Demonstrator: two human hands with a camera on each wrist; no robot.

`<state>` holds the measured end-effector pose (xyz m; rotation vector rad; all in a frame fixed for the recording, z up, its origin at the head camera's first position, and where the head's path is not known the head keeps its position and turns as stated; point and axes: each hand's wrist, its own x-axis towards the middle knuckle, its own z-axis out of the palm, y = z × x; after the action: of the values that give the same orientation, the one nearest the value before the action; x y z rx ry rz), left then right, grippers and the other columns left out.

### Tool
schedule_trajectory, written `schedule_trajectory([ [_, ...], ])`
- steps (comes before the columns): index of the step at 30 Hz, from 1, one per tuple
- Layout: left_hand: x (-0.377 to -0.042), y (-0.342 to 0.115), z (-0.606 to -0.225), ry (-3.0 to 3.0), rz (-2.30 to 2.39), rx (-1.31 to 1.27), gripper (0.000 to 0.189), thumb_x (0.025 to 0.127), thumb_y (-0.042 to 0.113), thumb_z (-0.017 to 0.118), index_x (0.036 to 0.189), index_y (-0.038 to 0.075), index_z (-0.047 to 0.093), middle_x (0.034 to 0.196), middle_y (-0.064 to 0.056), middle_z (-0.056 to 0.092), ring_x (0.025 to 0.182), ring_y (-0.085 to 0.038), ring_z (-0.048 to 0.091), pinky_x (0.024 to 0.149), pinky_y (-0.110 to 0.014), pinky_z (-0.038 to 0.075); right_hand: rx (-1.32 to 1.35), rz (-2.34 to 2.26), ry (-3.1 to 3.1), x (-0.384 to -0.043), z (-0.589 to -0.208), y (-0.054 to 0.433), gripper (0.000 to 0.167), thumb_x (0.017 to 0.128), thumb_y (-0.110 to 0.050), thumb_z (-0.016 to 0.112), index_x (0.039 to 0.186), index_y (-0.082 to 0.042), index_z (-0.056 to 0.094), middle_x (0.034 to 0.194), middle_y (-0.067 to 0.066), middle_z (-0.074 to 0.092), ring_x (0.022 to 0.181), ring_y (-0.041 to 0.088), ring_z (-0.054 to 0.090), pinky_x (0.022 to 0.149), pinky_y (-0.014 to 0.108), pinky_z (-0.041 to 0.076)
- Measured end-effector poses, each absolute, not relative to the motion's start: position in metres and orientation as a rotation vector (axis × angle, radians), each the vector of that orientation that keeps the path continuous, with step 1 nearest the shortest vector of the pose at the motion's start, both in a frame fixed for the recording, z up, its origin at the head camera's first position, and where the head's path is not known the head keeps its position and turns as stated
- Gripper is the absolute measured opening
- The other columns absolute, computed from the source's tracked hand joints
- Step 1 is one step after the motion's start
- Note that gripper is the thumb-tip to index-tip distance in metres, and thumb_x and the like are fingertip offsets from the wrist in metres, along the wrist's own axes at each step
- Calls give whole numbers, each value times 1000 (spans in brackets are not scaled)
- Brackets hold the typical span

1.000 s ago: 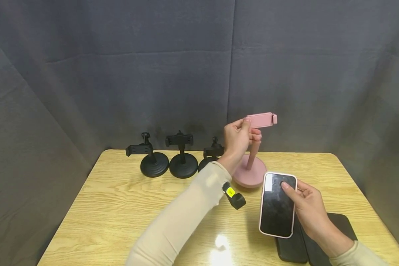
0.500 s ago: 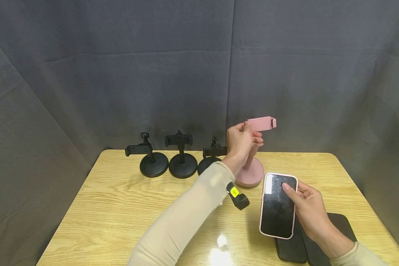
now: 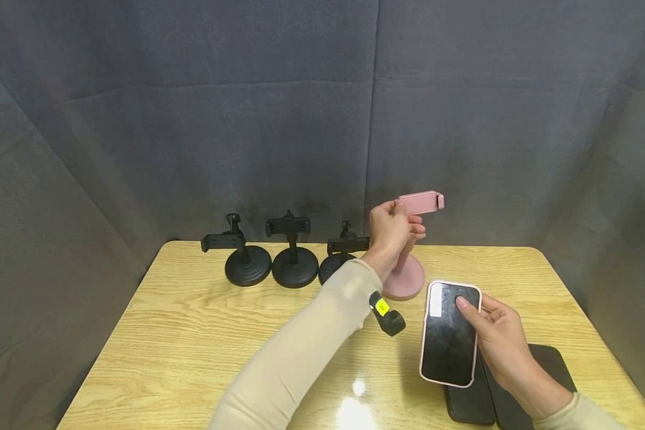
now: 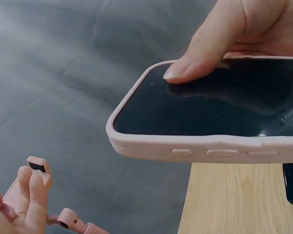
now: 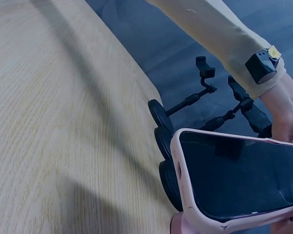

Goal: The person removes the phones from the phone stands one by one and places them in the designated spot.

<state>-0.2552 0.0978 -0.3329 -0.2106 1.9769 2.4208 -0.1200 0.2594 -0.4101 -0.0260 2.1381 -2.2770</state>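
My left hand [image 3: 391, 232] pinches the left end of the pink clamp [image 3: 420, 203] on top of a pink phone stand [image 3: 405, 280]. The stand's round base rests on the table, and my wrist partly hides its post. In the left wrist view the fingers [image 4: 35, 195] lie along the clamp by its padded end. To the right, my right hand [image 3: 502, 340] grips a phone [image 3: 448, 340] in a pale pink case by its right edge, thumb on the dark screen. The phone is held above the table, screen toward me. In the right wrist view the phone [image 5: 244, 175] covers much of the lower right.
Three black phone stands [image 3: 295, 267] stand in a row at the back left; my left arm overlaps the nearest one. Two dark phones [image 3: 470, 397] lie at the front right, partly under my right hand. A grey curtain [image 3: 247, 131] hangs behind the wooden table [image 3: 183, 358].
My left hand has lowered the pink clamp slightly, and the stand's base has shifted a little back and to the left. The right hand and its phone have hardly moved.
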Motion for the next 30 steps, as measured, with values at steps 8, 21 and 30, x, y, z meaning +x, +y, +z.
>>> schedule_trajectory([
  [8, -258, 101, -332, 1965, 2388, -247, 28, 110, 20, 45, 129, 4, 58, 76, -9, 67, 57, -12, 63, 65, -29, 63, -2, -2253, 2159, -120, -410, 259, 15, 105, -16, 55, 112, -25, 66, 94, -6, 80, 82, 11, 78, 68, 30, 64],
  [21, -262, 103, -337, 2009, 2389, -230, 28, 111, 20, 42, 128, 4, 56, 71, -1, 57, 51, -9, 59, 62, -32, 63, 13, -2248, 2155, -122, -412, 258, 16, 105, -17, 56, 112, -26, 67, 94, -7, 80, 83, 11, 78, 69, 30, 64],
  [30, -265, 105, -337, 2041, 2368, -251, 27, 111, 21, 42, 125, 3, 56, 68, 0, 55, 49, -9, 57, 44, -17, 50, -5, -2243, 2151, -122, -412, 259, 15, 105, -18, 56, 112, -27, 66, 94, -7, 80, 83, 11, 77, 69, 30, 64],
])
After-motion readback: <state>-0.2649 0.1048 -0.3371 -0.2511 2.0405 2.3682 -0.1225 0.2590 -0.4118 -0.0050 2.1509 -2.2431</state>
